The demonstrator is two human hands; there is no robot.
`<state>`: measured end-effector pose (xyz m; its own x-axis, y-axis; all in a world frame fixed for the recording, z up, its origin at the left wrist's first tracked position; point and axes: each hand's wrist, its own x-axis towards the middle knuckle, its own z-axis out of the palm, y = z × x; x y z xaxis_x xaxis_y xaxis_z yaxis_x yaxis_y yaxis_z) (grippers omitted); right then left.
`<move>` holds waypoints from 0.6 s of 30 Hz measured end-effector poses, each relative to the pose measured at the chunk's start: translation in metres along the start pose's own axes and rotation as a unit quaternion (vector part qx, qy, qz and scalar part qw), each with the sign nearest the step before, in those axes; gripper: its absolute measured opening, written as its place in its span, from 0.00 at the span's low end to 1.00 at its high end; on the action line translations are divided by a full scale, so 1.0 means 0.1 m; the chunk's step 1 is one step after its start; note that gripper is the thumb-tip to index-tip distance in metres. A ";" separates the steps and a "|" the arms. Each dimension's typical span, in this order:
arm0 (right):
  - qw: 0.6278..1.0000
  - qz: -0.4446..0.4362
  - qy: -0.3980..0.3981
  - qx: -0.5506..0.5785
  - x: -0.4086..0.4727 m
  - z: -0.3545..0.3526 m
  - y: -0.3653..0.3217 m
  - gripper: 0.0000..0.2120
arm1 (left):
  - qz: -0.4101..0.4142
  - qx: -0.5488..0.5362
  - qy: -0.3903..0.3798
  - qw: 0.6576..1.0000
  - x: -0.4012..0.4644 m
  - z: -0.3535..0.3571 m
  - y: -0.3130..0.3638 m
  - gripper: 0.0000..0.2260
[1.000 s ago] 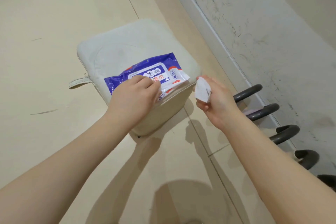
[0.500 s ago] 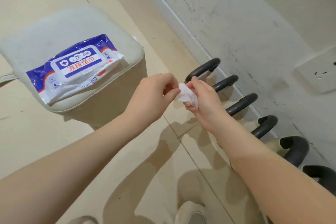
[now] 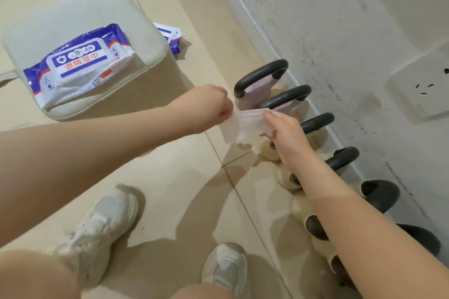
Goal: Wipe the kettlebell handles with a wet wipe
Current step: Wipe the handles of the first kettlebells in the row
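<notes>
Kettlebells are lining the base of the scuffed wall along the right of the frame, their dark handles running from the nearest-to-top kettlebell handle at centre down toward the lower right. Upper left, a padded stool is carrying a blue-and-white pack of alcohol wipes, with a second wipe packet lying on the floor tiles just behind it. Two pale sneakers are showing at the bottom.

At centre, a person is stretching a wet wipe open between both hands, just in front of the handles and not yet touching any. The left hand is pinching one edge with curled fingers; the right hand is pinching the opposite edge.

Judging by the creases, the sheet is only partly unfolded. Spreading it fully, then draping it over the palm and wrapping it round a handle, would likely be giving the best contact; working along the row in order should be keeping any handle from being missed.
</notes>
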<state>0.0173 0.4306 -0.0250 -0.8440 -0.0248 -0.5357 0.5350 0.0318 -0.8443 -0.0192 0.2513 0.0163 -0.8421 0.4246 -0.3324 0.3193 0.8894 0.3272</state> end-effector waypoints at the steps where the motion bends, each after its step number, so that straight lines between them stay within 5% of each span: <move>1: 0.999 0.013 0.023 0.023 0.00 -0.03 0.02 0.14 | 0.029 0.044 0.001 0.999 0.05 -0.02 -0.02 0.09; 3: 0.996 0.036 0.056 0.057 -0.01 -0.04 0.01 0.14 | 0.041 0.007 0.009 0.999 0.18 -0.01 -0.05 0.09; 5: 0.987 0.061 0.083 0.122 0.02 -0.05 -0.02 0.10 | -0.007 -0.147 -0.006 0.989 0.31 0.01 -0.03 0.09; 9: 0.976 0.054 0.131 0.166 0.15 -0.02 -0.11 0.12 | -0.127 -0.503 0.016 0.855 0.64 0.14 -0.03 0.09; 14: 0.944 0.030 0.312 0.104 0.42 0.01 -0.14 0.08 | -0.154 -0.446 0.090 0.877 1.17 0.32 -0.26 0.07; 18: 0.896 -0.056 0.440 -0.007 0.72 0.05 -0.25 0.19 | -0.131 -0.420 0.006 0.898 1.64 0.25 -0.37 0.11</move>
<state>-0.0565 0.4231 -0.0423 -0.5989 0.7688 -0.2245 0.4492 0.0904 -0.8888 -0.1582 0.2919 -0.0729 -0.8467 0.2137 -0.4872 -0.3260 0.5153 0.7926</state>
